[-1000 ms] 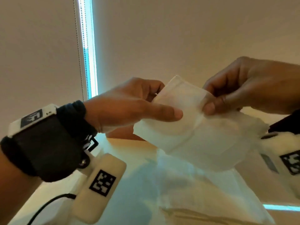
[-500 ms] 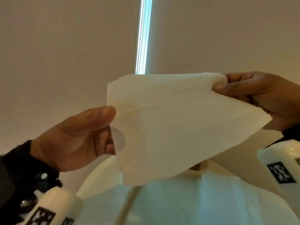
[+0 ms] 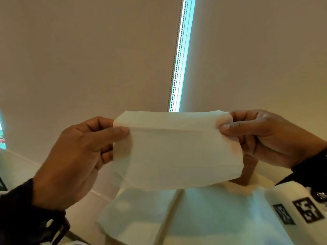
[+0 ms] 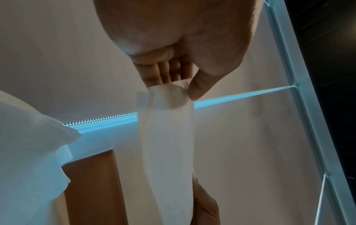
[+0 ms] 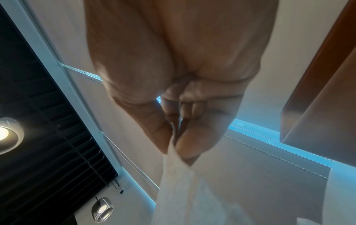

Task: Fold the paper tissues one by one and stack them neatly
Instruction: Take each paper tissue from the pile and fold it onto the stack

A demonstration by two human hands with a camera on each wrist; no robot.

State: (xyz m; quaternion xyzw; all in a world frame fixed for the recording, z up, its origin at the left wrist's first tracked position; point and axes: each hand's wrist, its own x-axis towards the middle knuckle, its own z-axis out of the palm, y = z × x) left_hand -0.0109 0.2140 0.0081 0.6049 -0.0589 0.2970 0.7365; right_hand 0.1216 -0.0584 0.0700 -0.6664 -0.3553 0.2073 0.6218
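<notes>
This looks like an office or a similar fitted-out commercial interior, though the upward-tilted views show too little to be sure. Plain beige roller blinds (image 3: 88, 68) cover tall windows, with a beaded pull chain (image 3: 177, 59) hanging in the bright gap between two of them, and pale metal window framing (image 4: 300, 91) runs up to a dark slatted ceiling (image 5: 38, 106). Round glass pendant lamps (image 5: 102, 210) hang from that ceiling, and a brown wooden panel (image 4: 92, 182), perhaps the side of a cabinet or partition, stands by the blinds.
</notes>
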